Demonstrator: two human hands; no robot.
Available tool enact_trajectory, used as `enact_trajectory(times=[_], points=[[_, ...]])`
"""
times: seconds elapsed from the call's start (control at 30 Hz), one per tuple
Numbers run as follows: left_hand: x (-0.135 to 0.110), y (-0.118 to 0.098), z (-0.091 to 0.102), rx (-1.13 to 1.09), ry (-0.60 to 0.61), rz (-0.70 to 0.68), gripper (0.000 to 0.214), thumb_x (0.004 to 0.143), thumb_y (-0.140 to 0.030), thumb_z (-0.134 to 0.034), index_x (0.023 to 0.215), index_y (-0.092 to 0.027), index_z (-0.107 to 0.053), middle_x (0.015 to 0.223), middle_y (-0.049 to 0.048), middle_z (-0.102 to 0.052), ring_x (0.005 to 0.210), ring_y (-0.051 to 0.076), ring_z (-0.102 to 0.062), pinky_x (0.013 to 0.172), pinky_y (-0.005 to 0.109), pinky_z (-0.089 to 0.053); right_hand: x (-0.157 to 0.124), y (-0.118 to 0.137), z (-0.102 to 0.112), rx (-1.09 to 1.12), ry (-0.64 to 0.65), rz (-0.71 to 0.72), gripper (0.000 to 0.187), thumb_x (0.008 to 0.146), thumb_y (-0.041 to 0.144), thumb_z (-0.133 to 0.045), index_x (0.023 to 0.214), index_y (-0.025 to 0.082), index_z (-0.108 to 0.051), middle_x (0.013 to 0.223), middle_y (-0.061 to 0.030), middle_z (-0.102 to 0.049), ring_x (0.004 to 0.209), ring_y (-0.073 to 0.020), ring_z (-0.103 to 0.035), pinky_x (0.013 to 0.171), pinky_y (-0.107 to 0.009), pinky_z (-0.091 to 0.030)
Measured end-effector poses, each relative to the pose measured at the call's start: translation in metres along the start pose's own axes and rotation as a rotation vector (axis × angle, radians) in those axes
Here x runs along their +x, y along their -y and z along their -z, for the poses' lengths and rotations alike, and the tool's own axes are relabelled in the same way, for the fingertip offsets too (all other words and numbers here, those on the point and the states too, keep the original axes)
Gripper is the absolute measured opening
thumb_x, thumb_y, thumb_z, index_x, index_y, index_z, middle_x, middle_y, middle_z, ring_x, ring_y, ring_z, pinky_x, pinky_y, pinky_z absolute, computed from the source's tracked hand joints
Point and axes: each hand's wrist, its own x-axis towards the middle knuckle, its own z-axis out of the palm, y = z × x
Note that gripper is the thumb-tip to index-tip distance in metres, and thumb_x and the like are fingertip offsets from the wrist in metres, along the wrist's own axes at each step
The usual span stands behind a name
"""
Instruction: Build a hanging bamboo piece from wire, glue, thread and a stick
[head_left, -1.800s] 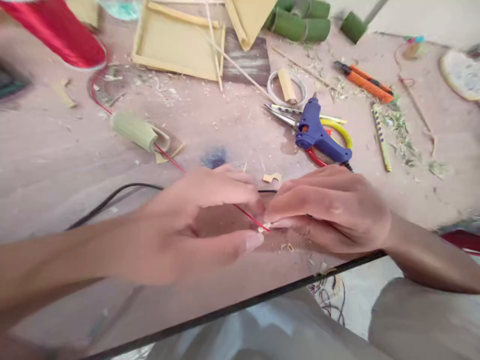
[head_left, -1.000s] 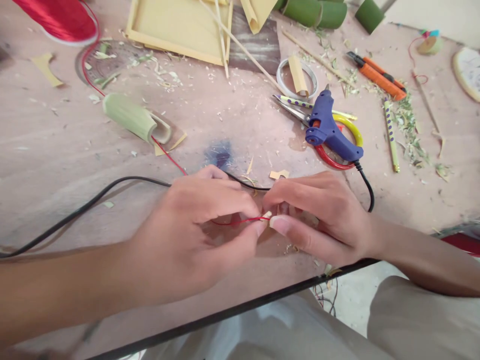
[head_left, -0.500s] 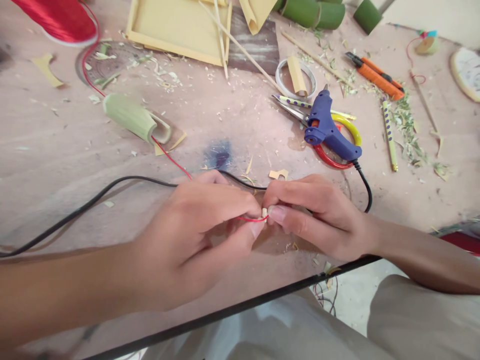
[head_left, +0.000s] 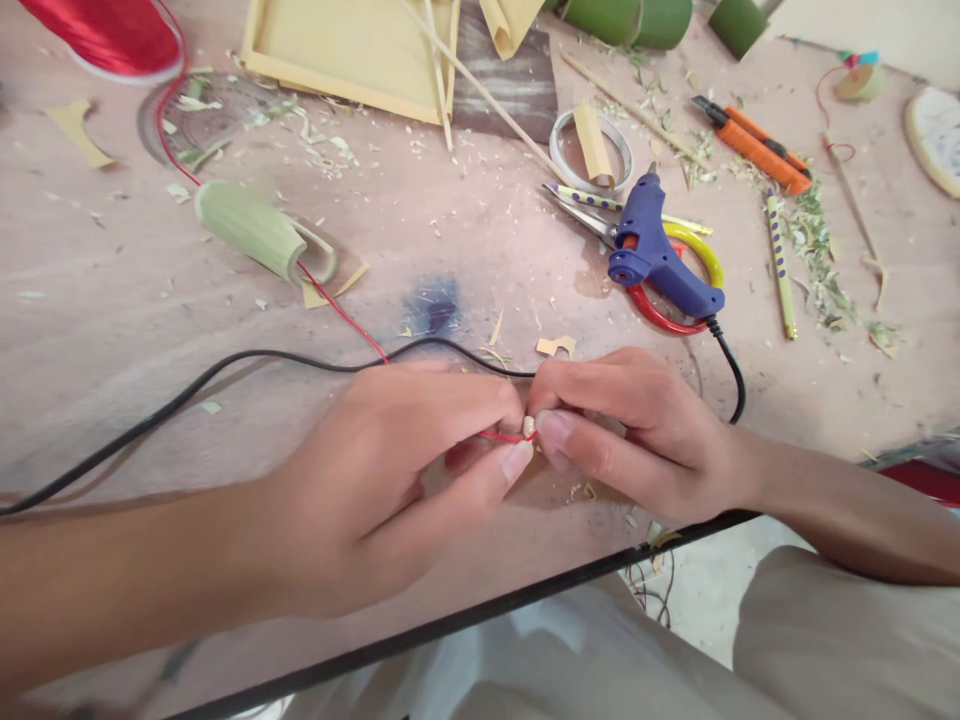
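My left hand (head_left: 405,480) pinches a red string (head_left: 341,312) close to a tiny pale stub (head_left: 529,426), which looks like a bit of stick. Facing it, my right hand (head_left: 637,430) is closed at thumb and forefinger on the string's end beside the stub. Fingers partly cover the stub and the string around it. From my left hand the string runs back through a pale green bamboo tube (head_left: 247,228), lying with its cut-open end toward me, and on to a red spool (head_left: 124,35).
A blue glue gun (head_left: 660,250) lies over scissors (head_left: 694,262), its black cord (head_left: 225,362) passing behind my hands. Farther back are an orange cutter (head_left: 757,150), a tape roll (head_left: 556,150), a yellow paper tray (head_left: 337,95), green bamboo pieces (head_left: 664,22) and shavings. The table edge (head_left: 480,625) is close to me.
My hands keep nearly the same pose, fingers shifting slightly around the stub and string. The view has moved a little, so the table things appear slightly up and left.
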Motion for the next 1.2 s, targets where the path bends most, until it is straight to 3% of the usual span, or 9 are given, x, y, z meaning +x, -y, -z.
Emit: enact_trajectory(times=[0.2,0.47,0.9,1.2], points=[[0.0010,0.0001,0.0026,-0.062,0.054,-0.004,0.032,0.109,-0.016,-0.041,0.082,-0.018,-0.059,0.076,-0.0003,-0.061,0.071,0.016,-0.052,0.070,0.036,-0.034,0.0002,0.0019,-0.0001,-0.033,-0.011,0.019,0.020,0.109,0.015,-0.056,0.089,0.017,-0.054,0.072,0.0082,-0.044,0.062,-0.0036,-0.036,0.059,-0.020,-0.031],[0.0013,-0.0042,0.0019,-0.209,0.038,0.068,0.038,0.111,-0.016,-0.040,0.081,-0.016,-0.064,0.071,-0.0016,-0.061,0.064,0.011,-0.054,0.063,0.031,-0.037,0.0002,0.0028,-0.0023,-0.085,-0.017,0.057,0.020,0.111,0.015,-0.053,0.092,0.017,-0.055,0.074,0.0077,-0.044,0.063,-0.0043,-0.036,0.058,-0.019,-0.031],[0.0004,-0.0046,-0.0005,-0.290,-0.002,0.083,0.036,0.111,-0.016,-0.042,0.087,-0.016,-0.070,0.078,-0.0010,-0.071,0.065,0.010,-0.062,0.061,0.025,-0.044,-0.0022,0.0031,-0.0057,-0.108,-0.051,0.085,0.016,0.113,0.018,-0.053,0.100,0.015,-0.062,0.079,0.0040,-0.057,0.064,-0.0053,-0.042,0.058,-0.020,-0.035],[0.0012,-0.0051,-0.0012,-0.272,-0.004,0.067,0.035,0.108,-0.013,-0.043,0.074,-0.020,-0.048,0.066,-0.0043,-0.053,0.065,0.009,-0.062,0.061,0.021,-0.046,-0.0013,0.0026,-0.0082,-0.146,-0.074,0.094,0.017,0.112,0.017,-0.052,0.098,0.015,-0.062,0.079,0.0041,-0.056,0.065,-0.0048,-0.043,0.061,-0.019,-0.036]])
